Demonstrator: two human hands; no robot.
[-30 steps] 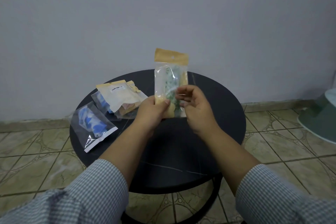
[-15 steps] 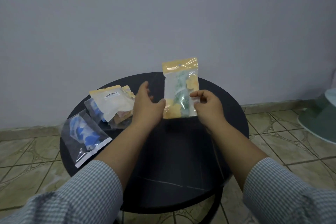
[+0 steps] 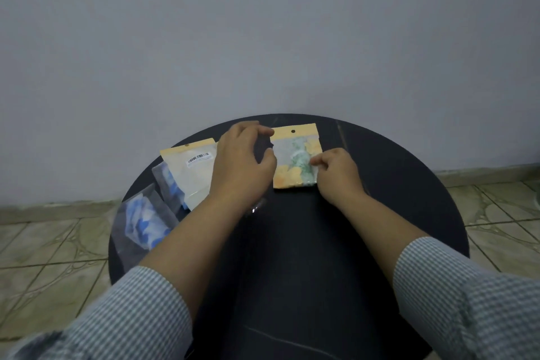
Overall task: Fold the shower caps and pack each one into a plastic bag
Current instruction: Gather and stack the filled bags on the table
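Right hand (image 3: 336, 174) pinches the packed bag (image 3: 295, 159) on the table (image 3: 394, 184).

Packed bag (image 3: 295, 159) w/ green-yellow cap flat on table; 3 packed bags (image 3: 191, 174) left.

You are working in dim, even, cool-toned light with no visible source; the grey wall (image 3: 263, 23) shades gently darker toward the upper corners. Shadows are soft: only a faint dark patch shows under your left hand (image 3: 242, 161) on the black table (image 3: 409, 184). A small bright glint sits on the tabletop just below that wrist, and the clear blue-patterned bag (image 3: 143, 222) at the left edge is smeared by motion blur. Your sleeves (image 3: 467, 295) at the bottom corners look soft and stretched by the wide-angle lens, and the floor line bows at both sides.
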